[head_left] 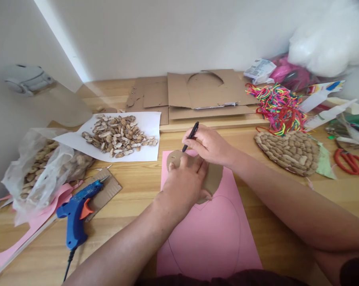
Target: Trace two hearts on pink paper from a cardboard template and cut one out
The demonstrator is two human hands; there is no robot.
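L hand [184, 182] is spread w/ fingers a bit bent, pressing down on a brown cardboard cutout [217, 176], prob. so it can't slip on the pink paper [209, 246] underneath. R hand [211, 145], just beyond the L fingertips, pinches a black pen [193, 131] btwn thumb & fingers; its tip is down at the cutout's far edge, tilted, prob. to run close along that edge. Whether it touches paper I can't tell. The cutout lies right under L hand, at the far end of the paper; a drawn curved outline [239, 226] sits nearer the body, prob. spaced so both shapes fit on one sheet.

Left of L hand, the blue glue gun [75, 222] lies on the worktop [132, 190], nozzle over a cardboard scrap [109, 190], maybe to catch drips. Beyond & left of L hand, peanut shells [116, 137] are heaped on white paper [151, 123], prob. to keep 'em together. Right of R hand: a shell-covered piece [286, 153] w/ coloured strings [279, 105] behind; red-handled scissors [348, 161] farther right, well apart from both hands.
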